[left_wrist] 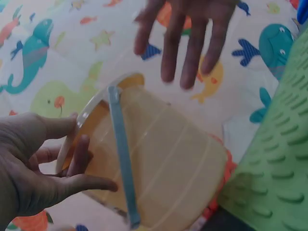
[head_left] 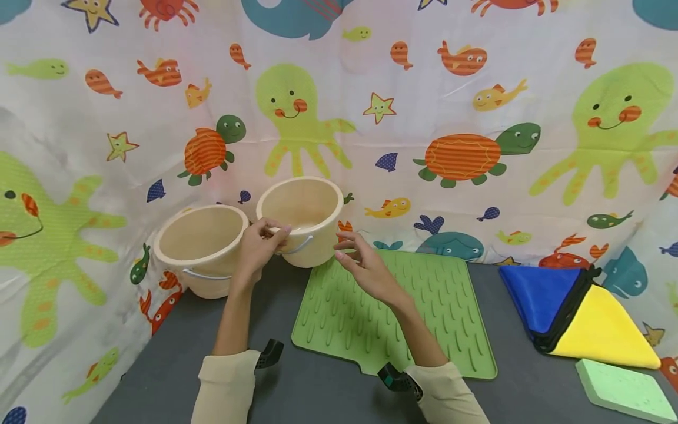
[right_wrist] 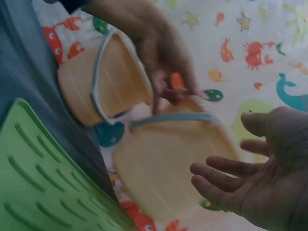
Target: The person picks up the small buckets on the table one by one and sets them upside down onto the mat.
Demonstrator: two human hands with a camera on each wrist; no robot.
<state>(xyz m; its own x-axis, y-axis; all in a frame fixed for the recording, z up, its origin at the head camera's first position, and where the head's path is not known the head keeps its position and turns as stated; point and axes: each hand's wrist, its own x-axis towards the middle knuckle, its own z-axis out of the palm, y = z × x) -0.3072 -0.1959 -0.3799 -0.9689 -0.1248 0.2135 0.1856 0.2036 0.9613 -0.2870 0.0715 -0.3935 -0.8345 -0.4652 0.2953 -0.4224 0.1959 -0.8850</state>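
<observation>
Two cream plastic buckets with pale blue handles stand side by side. My left hand [head_left: 261,244] grips the near left rim of the right-hand bucket [head_left: 312,250], its fingers on both sides of the rim in the left wrist view. The left-hand bucket [head_left: 203,282] stands just behind that hand, partly covered by it. To the right of the gripped bucket, my right hand [head_left: 368,268] is held above the green mat [head_left: 402,318], fingers loosely spread and nothing in them. In the right wrist view this hand [right_wrist: 255,173] overlaps the bucket's side.
The ridged green mat lies on the dark grey table [head_left: 275,388]. A folded blue and yellow cloth [head_left: 593,324] with black edging lies at the right, and a light green sponge [head_left: 625,388] sits in front of it. A sea-animal curtain [head_left: 360,153] hangs behind and at the left.
</observation>
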